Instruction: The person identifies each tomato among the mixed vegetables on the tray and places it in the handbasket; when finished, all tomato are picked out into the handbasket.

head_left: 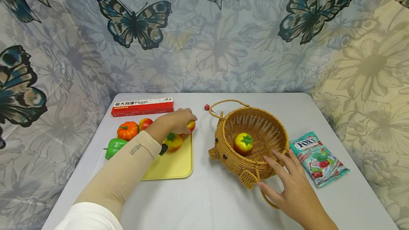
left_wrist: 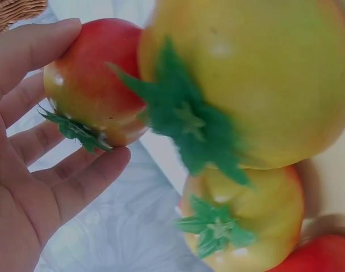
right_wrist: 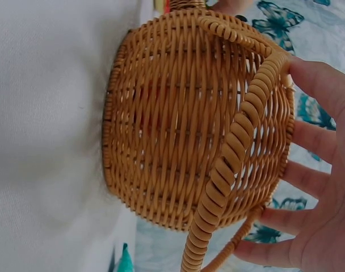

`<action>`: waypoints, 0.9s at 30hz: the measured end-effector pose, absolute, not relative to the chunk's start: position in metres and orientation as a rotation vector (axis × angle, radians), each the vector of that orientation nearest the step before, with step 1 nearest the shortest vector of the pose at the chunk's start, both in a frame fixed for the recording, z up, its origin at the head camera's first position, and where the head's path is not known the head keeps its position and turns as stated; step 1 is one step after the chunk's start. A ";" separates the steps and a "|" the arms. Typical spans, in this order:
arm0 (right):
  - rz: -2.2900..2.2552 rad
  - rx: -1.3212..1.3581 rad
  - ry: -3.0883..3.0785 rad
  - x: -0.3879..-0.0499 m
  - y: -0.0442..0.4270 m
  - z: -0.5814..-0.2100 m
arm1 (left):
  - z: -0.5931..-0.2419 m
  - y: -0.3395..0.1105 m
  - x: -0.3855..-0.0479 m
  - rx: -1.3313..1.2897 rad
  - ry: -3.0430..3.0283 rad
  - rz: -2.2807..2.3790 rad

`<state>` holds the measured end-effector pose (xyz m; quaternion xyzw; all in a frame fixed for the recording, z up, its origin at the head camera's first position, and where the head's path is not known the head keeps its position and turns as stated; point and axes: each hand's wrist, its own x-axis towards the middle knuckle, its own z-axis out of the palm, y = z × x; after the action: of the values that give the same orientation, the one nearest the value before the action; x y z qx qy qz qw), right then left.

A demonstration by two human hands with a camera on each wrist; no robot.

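Observation:
My left hand (head_left: pixel 179 120) pinches a small red-and-yellow tomato (left_wrist: pixel 99 73) between thumb and fingers, above the back right corner of the yellow tray (head_left: pixel 174 168). Beside it in the left wrist view are a big yellowish tomato (left_wrist: pixel 274 73) and another tomato (left_wrist: pixel 246 226), both with green leaves. My right hand (head_left: pixel 292 184) rests its fairly straight fingers on the rim of the wicker basket (right_wrist: pixel 161 124), the thumb close to the handle (right_wrist: pixel 223 158). A yellow-red tomato (head_left: pixel 243 144) lies inside the basket.
Left of the tray sit a green bell pepper (head_left: pixel 115 147), a small orange pumpkin (head_left: pixel 127 131) and a red fruit (head_left: pixel 145 123). A pasta box (head_left: pixel 142 108) lies behind. A candy bag (head_left: pixel 319 159) is right of the basket; a small red ball-shaped thing (head_left: pixel 207 107) lies behind it.

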<state>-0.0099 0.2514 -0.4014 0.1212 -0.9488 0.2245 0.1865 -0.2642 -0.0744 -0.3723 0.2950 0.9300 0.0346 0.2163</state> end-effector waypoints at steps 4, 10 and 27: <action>0.638 0.343 -2.667 -0.010 0.252 -0.401 | -0.366 -0.073 -0.263 0.857 2.598 0.079; 0.638 0.344 -2.666 -0.010 0.252 -0.402 | -0.356 -0.071 -0.259 0.910 2.626 0.048; 0.639 0.365 -2.647 -0.010 0.253 -0.404 | -0.311 -0.049 -0.235 1.101 2.632 0.033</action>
<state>-0.0099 0.2534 -0.4044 0.1302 -0.9448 0.2282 0.1956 -0.2347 -0.0488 -0.3112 0.3820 0.9128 0.0115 0.1439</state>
